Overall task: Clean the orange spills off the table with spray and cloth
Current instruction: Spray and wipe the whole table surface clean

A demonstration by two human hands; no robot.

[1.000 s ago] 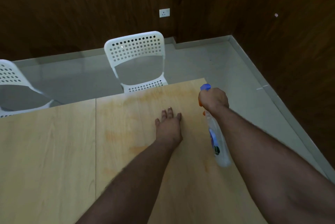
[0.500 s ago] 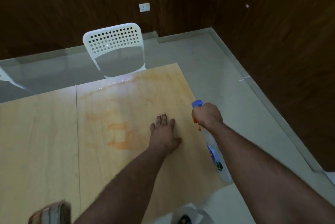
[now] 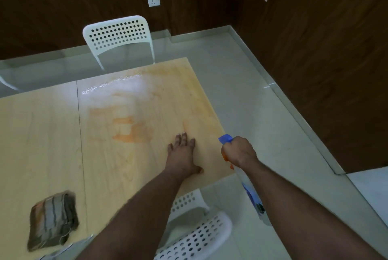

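While the left hand [image 3: 183, 155] lies flat on the table [image 3: 42, 133], palm down, its fingers are straight and close together and its thumb is spread out toward the table's near edge. It holds nothing; it simply rests on the wood near the table's right-hand corner. The right hand [image 3: 239, 152] is curled tightly around the neck of the spray bottle [image 3: 252, 194], gripping it just past the table's right edge, above the floor. The bottle's blue nozzle sticks out in front of the knuckles and points toward the table; an orange trigger part shows beneath the fingers, and the clear body with its blue label runs back under the forearm. Whether a finger is squeezing the trigger cannot be told.

Orange spills [image 3: 132, 131] stain the table just ahead and to the left of the left hand, the darkest patch close to the fingertips and paler smears reaching toward the table's far edge, where a wet sheen [image 3: 117, 87] glistens. The cloth [image 3: 52, 219], a folded striped brown-grey piece, lies on the table near its front edge, well apart from both hands and to the left of a seam in the tabletop. One white perforated chair [image 3: 119, 37] stands beyond the table's far edge, and another [image 3: 199, 236] sits at the near edge, beneath the left forearm.
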